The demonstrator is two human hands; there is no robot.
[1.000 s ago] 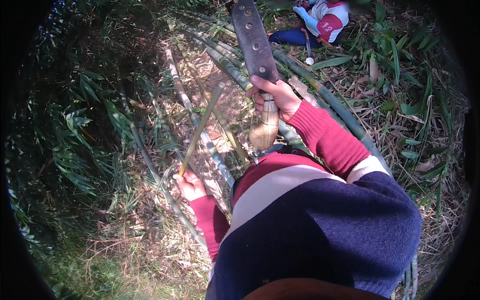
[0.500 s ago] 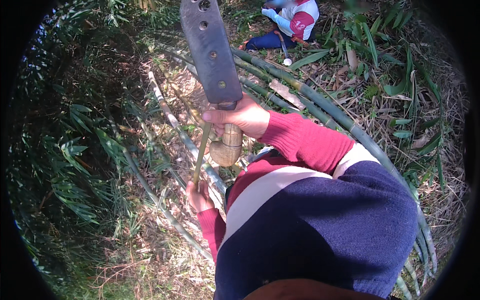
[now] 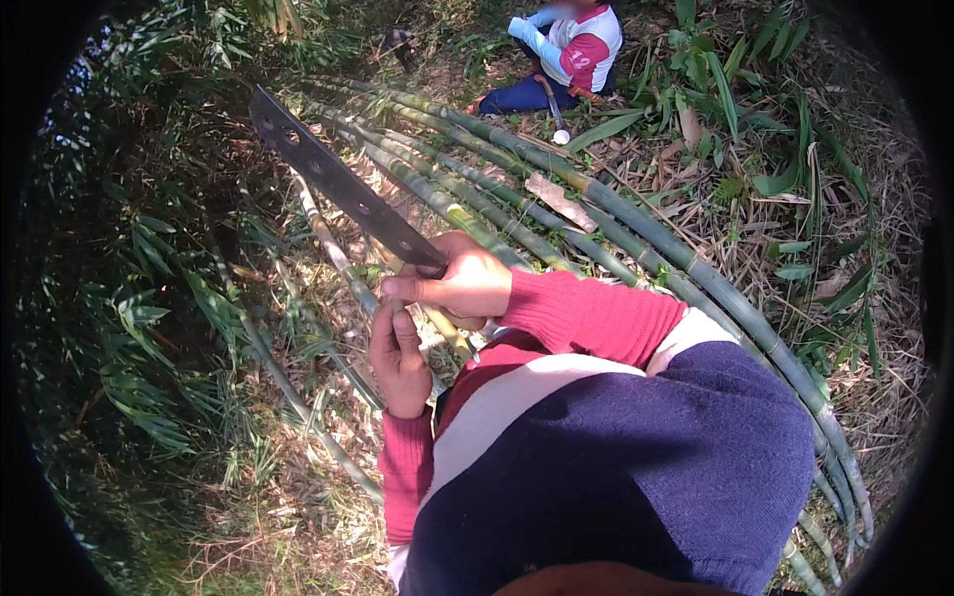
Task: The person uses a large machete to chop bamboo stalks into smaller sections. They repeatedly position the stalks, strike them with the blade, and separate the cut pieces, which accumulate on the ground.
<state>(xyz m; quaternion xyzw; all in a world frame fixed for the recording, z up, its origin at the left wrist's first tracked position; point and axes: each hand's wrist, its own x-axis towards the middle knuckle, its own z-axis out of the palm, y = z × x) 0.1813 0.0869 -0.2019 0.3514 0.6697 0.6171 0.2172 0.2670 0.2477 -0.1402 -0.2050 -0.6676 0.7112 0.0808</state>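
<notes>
My right hand [image 3: 462,280] is wrapped round the handle of a machete [image 3: 343,192]. Its long dark blade has a row of holes and slants up to the far left, turned nearly edge-on. Just below, my left hand [image 3: 399,360] is closed in a pinch, its fingertips almost meeting my right thumb. Between them only a short end of a thin greenish strip [image 3: 398,306] shows; the rest is hidden by the fingers. Most of the machete's handle is hidden behind my right hand.
Several long green bamboo poles [image 3: 636,211] lie in a curve from the far left to the near right. Another person [image 3: 581,55] sits on the ground beyond them, beside a tool with a brown handle [image 3: 547,91]. Dense bamboo leaves [image 3: 144,328] fill the left side.
The machete blade has swung from nearly upright to a leftward slant and turned edge-on. My left hand has moved up along the strip to my right hand, hiding most of it.
</notes>
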